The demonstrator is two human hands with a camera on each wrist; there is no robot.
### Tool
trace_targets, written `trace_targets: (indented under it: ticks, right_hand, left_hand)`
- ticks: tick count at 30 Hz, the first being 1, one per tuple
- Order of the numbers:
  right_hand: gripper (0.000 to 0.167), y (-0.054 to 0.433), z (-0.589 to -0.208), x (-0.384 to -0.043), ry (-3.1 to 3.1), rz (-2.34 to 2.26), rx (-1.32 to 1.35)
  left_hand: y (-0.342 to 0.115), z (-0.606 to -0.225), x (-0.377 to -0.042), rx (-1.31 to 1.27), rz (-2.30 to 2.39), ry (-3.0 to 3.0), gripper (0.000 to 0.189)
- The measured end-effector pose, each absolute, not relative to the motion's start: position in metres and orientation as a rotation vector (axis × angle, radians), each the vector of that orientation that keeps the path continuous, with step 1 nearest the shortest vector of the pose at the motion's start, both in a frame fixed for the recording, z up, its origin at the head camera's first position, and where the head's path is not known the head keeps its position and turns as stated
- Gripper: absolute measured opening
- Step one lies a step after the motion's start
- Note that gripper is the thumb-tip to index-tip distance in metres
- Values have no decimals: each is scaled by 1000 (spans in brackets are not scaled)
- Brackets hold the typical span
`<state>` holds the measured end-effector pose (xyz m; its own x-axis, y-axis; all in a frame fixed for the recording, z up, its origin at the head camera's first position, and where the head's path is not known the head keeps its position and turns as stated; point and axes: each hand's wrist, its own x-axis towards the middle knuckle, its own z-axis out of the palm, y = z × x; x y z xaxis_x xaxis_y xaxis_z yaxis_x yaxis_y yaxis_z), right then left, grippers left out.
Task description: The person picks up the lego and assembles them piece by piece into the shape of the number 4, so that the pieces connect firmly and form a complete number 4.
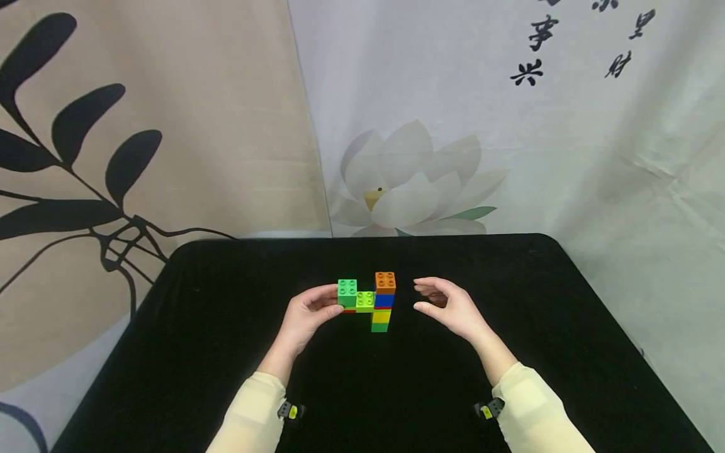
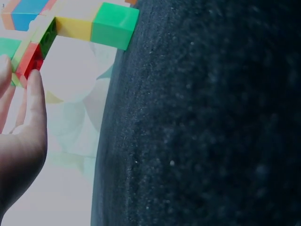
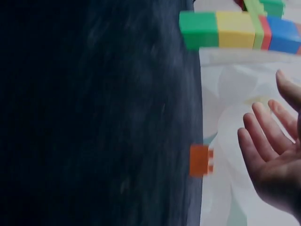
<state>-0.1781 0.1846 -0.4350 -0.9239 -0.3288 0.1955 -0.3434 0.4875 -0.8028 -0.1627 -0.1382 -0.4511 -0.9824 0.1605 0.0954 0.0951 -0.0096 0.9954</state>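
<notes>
A toy brick model (image 1: 381,318) stands upright on the black table. Its column runs from a green brick at the base through yellow, thin layers and blue to an orange brick (image 1: 385,283) on top. A lime arm (image 1: 365,301) juts left, with a green brick (image 1: 347,291) on its end and red beneath. My left hand (image 1: 306,314) pinches that end, thumb in front, other fingers partly hidden behind; a fingertip (image 2: 35,77) meets the red brick. To the right of the column, my right hand (image 1: 450,307) hovers apart from it, fingers loosely curved, holding nothing.
A loose orange brick (image 3: 199,160) lies on the table (image 1: 226,377), beyond my right hand in the right wrist view. Behind the table's far edge hangs a pale cloth (image 1: 243,126) printed with leaves, a lotus and characters. Small cameras (image 1: 291,411) sit on both wrists.
</notes>
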Motion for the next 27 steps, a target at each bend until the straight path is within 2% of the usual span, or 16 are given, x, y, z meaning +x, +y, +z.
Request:
trace_targets:
  ticks: [11,20,27]
  right_hand:
    - [48,221,-444,-188,-2693,1255,487]
    - [54,231,-455,-196,-2781,1240,495]
    - [51,233,-459,-200,-2848,1305,492]
  left_hand:
    - [-140,-451,-162,251,2167,2165,40]
    - [-140,-452,-161,271,2150,2191,38]
    - [-140,-450,-160,254,2150,2183,39]
